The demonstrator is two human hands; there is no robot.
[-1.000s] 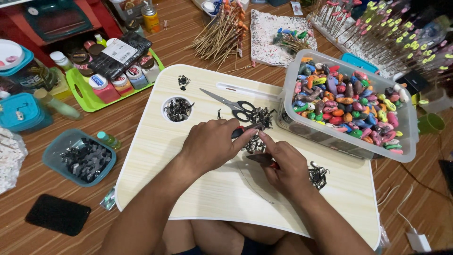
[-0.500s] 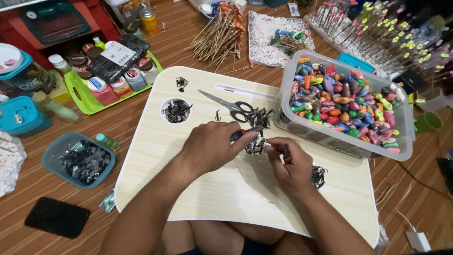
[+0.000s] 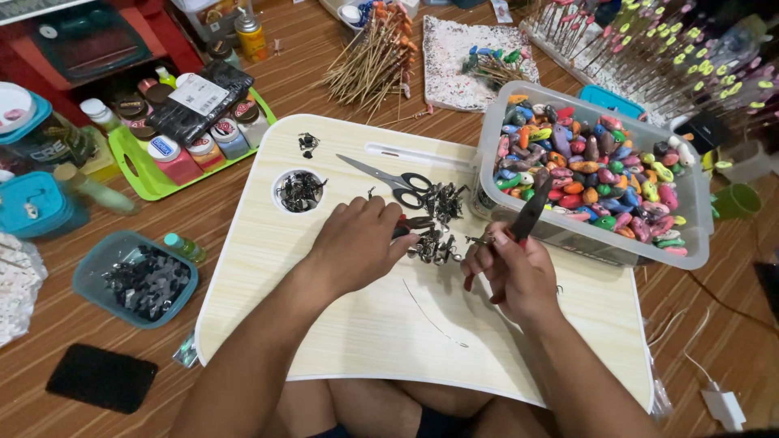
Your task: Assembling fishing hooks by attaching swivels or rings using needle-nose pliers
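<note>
Plainly, both hands meet over the middle of the pale wooden lap bench [image 3: 341,341], where a loose heap of small dark metal hooks [image 3: 434,243] lies so that either hand can draw from it. The left hand [image 3: 357,243] rests palm down at the heap's left edge, its fingers curled narrow over something with a reddish handle; what exactly it pins there I cannot tell. The right hand [image 3: 507,272] is lifted a little off the bench, its fingers closed around a dark-handled plier-like tool [image 3: 531,212] that angles up toward the tub, with a small metal piece [image 3: 479,240] pinched at its near end just beside the heap. Holding it raised likely keeps the small piece clear of the tangle. A pair of scissors [image 3: 389,180] lies just behind the heap, blades pointing left. A round cup hole in the bench [image 3: 300,191] holds more dark hooks, and a few lie loose near the far edge. The clear plastic tub [image 3: 690,235] of many-coloured lure bodies sits on the right end of the bench, touching or nearly touching the tool, and crowds the right hand's room. On the floor to the left stand a green tray of small jars [image 3: 134,166], a teal box of dark parts [image 3: 85,280] and a black pad [image 3: 101,377]; bundles of thin sticks [image 3: 373,65] lie beyond.
</note>
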